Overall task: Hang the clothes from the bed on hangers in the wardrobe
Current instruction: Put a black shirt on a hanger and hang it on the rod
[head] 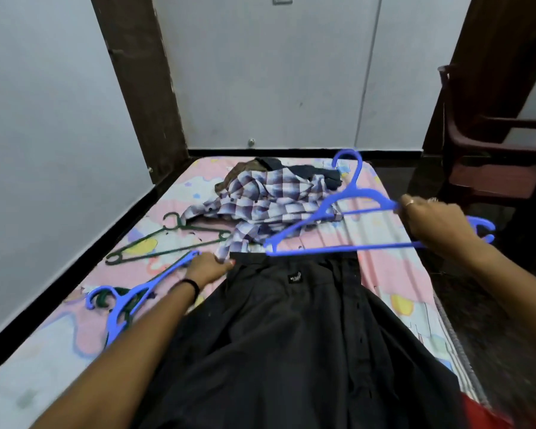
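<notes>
Garment: dark grey button-up shirt [291, 335] lies flat on the pink patterned bed [393, 267], collar at the far end.
Right hand [433, 221]: fingers grip a blue plastic hanger [328, 209], held just above the shirt's collar.
Left hand [211, 267]: fingers pinch the shirt's left collar corner.
Other clothes: checked shirt [266, 199] crumpled beyond the dark shirt.
Spare hangers: green wire hanger [167, 239] and another blue hanger [143, 289], left of the dark shirt.
Advice: lift the collar open, slide one hanger arm into the near shoulder first, then the other.
</notes>
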Motion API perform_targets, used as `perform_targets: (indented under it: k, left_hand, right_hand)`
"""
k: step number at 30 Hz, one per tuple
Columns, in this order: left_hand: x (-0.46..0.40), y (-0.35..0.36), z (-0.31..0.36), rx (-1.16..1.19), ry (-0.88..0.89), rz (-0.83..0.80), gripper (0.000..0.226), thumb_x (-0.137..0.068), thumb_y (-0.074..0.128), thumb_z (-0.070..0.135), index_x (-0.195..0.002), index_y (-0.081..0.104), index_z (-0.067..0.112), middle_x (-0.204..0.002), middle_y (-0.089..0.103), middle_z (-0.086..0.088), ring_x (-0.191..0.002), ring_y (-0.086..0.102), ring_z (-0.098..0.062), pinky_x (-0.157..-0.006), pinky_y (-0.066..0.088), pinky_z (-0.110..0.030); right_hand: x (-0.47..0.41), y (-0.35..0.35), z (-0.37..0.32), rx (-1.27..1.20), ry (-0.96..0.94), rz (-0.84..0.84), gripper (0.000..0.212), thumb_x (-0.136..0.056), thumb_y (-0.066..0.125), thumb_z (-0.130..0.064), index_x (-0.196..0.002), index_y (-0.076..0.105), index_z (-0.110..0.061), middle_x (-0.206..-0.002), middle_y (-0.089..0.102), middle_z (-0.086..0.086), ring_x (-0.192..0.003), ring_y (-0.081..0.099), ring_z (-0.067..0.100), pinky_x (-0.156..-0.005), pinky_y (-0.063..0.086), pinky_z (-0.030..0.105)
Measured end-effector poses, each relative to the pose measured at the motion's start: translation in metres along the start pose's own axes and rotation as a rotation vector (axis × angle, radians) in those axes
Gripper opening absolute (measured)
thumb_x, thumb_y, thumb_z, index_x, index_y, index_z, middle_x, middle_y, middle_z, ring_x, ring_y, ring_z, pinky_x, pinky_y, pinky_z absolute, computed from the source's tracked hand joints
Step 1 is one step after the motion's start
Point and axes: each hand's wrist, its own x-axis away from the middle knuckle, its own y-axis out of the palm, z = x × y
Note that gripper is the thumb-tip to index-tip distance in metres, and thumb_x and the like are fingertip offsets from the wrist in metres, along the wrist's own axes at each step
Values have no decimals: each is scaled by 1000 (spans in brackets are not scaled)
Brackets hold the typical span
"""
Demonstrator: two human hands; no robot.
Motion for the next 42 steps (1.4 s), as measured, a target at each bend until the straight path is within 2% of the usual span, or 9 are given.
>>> perform_targets:
  k: [4,10,14,20,26,30,33,36,42]
  left_hand:
    - [-17,40,-17,31,-7,-35,51,-87,64,43,-123,58,7,-125,60,-13,-116,57,-29,-93,46,-32]
    - [-59,44,-16,0,47,43,21,-85,60,13,-64,55,12,-85,67,-20,-87,64,-30,-64,37,-32]
    - [-67,18,6,54,143,208,14,-89,59,11,-87,68,0,-91,70,-21,-92,64,-34,-65,33,-29]
    - [-30,-20,51,64,527,308,10,-90,61,8,-90,70,5,-88,72,-6,-85,64,-20,-66,34,-23]
    - [16,44,35,-32,605,-662,31,-93,61,23,-124,60,19,-104,65,8,-76,60,3,-78,47,-12]
    - [-6,62,20,179,504,-115,18,-93,60,27,-79,63,15,-64,60,5,-55,54,-2,-61,45,-27]
    - [-25,53,22,276,384,314,22,-88,66,29,-99,51,17,-76,51,10,-66,49,2,-61,38,-20]
    - [-52,53,18,110,381,168,40,-89,64,39,-122,51,21,-116,51,7,-105,50,-8,-91,44,-35]
    - [-74,59,15,186,416,50,12,-96,56,21,-86,55,13,-74,62,0,-64,58,-18,-63,43,-32]
  right_hand:
    - [3,13,-11,84,-109,-110,24,-98,36,-31,-117,49,-24,-114,61,-5,-98,63,21,-60,39,32]
    - [3,26,-18,79,-260,-28,29,-69,81,-14,-92,64,-17,-74,62,-2,-55,62,19,-39,8,22]
    - [0,44,-24,36,-202,82,42,-50,88,-1,-83,64,-12,-60,56,-1,-40,54,23,-40,2,18]
    - [-10,57,-62,1,-117,-198,30,-99,35,-23,-128,44,-18,-115,57,1,-100,61,27,-62,30,33]
    - [-5,95,-102,-56,-348,67,17,-80,39,-26,-92,44,-15,-65,57,0,-44,57,23,-36,20,27]
    - [-2,115,-115,-5,-429,132,33,-74,76,-23,-91,49,-14,-67,54,1,-45,54,22,-39,16,27]
    - [-10,122,-120,-70,-426,200,38,-76,78,-23,-93,45,-15,-70,56,1,-50,57,22,-38,33,30]
    - [-19,123,-124,-75,-421,289,12,-89,49,-26,-94,45,-15,-70,55,1,-56,58,22,-48,41,33]
    - [-16,120,-131,-130,-72,264,19,-89,54,-32,-99,63,-18,-94,61,1,-87,61,25,-87,33,44]
